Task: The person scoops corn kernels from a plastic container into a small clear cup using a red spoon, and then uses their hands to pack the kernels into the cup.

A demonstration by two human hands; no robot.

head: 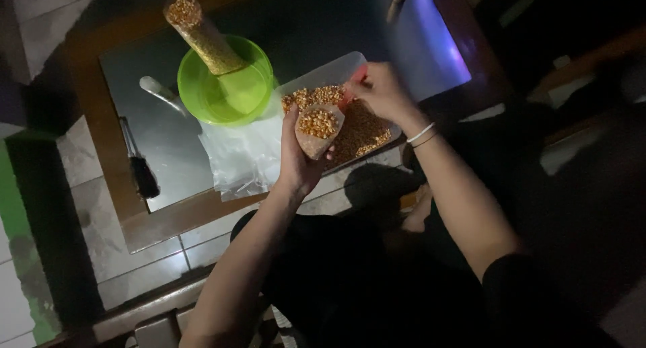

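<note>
My left hand (298, 161) holds a small clear plastic bag (317, 129) filled with yellow corn kernels, its mouth facing up. My right hand (380, 89) is over the far end of a white tray (334, 69) that holds a pile of loose kernels (361, 130). Its fingers are pinched together just above the kernels, at something reddish; what it grips is too small to tell. The bag hangs over the tray's near left part.
A green bowl (254, 92) stands left of the tray with a filled, tied bag of kernels (202, 36) leaning in it. A spoon (159, 91), a dark-handled tool (138, 163) and a stack of clear plastic bags (239, 156) lie on the low table (168, 217). Tiled floor surrounds it.
</note>
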